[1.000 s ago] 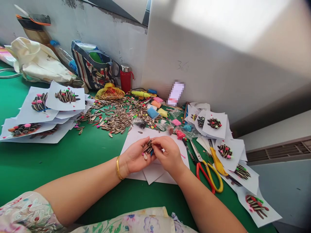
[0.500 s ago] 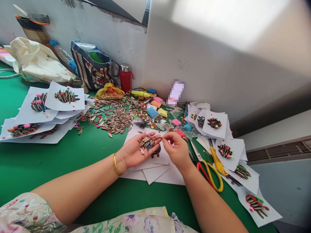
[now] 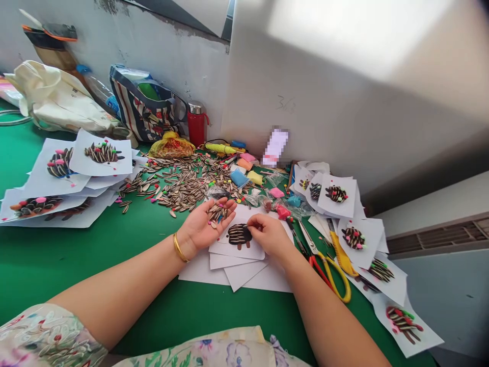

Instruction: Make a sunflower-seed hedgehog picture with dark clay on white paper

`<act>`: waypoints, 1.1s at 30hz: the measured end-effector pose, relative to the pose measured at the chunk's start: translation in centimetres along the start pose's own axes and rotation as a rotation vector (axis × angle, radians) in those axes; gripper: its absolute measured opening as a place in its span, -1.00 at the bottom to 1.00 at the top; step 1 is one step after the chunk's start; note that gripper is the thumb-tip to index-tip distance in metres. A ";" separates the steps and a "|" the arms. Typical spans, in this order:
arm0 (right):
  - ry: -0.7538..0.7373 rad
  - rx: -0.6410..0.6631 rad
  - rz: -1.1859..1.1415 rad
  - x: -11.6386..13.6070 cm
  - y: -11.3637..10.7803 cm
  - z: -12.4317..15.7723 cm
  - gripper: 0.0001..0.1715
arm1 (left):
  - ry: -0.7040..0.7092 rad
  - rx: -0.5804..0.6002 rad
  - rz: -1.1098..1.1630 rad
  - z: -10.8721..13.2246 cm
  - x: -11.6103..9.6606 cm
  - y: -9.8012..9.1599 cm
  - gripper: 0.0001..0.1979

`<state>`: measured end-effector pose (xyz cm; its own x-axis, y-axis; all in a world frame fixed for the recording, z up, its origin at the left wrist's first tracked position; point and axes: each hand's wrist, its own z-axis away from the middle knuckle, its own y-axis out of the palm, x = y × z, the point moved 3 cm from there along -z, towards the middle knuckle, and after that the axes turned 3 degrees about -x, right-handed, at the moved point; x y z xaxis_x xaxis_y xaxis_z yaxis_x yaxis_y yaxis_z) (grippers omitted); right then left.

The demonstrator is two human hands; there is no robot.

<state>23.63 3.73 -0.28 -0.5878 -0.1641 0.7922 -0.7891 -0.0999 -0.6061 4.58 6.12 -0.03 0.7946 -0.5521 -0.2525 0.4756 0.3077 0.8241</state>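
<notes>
My left hand [image 3: 202, 224] lies palm up, fingers stretched, cupping a small heap of striped sunflower seeds [image 3: 218, 212]. Just right of it, a dark hedgehog figure [image 3: 239, 234] made of clay and rows of seeds sits on a white paper card [image 3: 225, 250]. My right hand [image 3: 269, 233] is pinched at the figure's right edge, thumb and forefinger together on a sunflower seed that the fingertips mostly hide. More paper sheets [image 3: 244, 275] lie stacked under the card.
Loose sunflower seeds [image 3: 183, 186] spread across the green table [image 3: 153, 316] behind my left hand. Coloured clay packs [image 3: 240, 177] lie behind the card. Yellow-handled scissors [image 3: 332, 270] rest by my right forearm. Finished hedgehog cards [image 3: 101, 153] are piled left, others [image 3: 338, 196] right. A red flask [image 3: 196, 127] stands behind.
My right hand has moved from beside the left fingertips down to the hedgehog with the seed. My left hand has drawn back leftward, uncovering the figure.
</notes>
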 end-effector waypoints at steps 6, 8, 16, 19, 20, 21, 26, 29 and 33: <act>-0.072 -0.018 0.102 0.1 0.4 0.0 -0.79 | -0.004 0.003 0.002 -0.2 0.0 -0.2 -0.80; -0.131 -0.074 0.192 0.3 0.2 -0.2 -0.81 | -0.003 -0.002 0.000 -0.2 -0.1 -0.2 -0.81; -0.138 -0.046 0.270 0.7 0.5 -0.3 -0.79 | 0.017 -0.053 -0.013 -0.1 -0.2 0.0 -0.77; -0.167 -0.047 0.332 0.9 0.5 -0.3 -0.80 | 0.013 -0.053 -0.013 -0.2 -0.2 -0.1 -0.78; -0.173 -0.044 0.348 0.9 0.6 -0.3 -0.79 | 0.012 -0.053 -0.011 -0.2 -0.2 -0.1 -0.79; -0.175 -0.040 0.361 0.9 0.6 -0.3 -0.79 | 0.009 -0.054 -0.010 -0.2 -0.2 -0.2 -0.79; -0.167 -0.014 0.401 1.2 0.6 -0.5 -0.79 | 0.004 -0.044 -0.005 -0.4 -0.1 -0.3 -0.80; -0.144 0.003 0.418 1.4 0.6 -0.6 -0.79 | 0.010 -0.046 -0.011 -0.4 -0.1 -0.4 -0.80; -0.126 0.022 0.429 1.5 0.6 -0.7 -0.79 | 0.012 -0.053 -0.015 -0.4 -0.1 -0.3 -0.82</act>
<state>22.17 4.10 0.59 -0.8336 -0.3136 0.4548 -0.4740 -0.0169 -0.8804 4.51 6.35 -0.47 0.7915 -0.5478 -0.2712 0.5068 0.3402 0.7921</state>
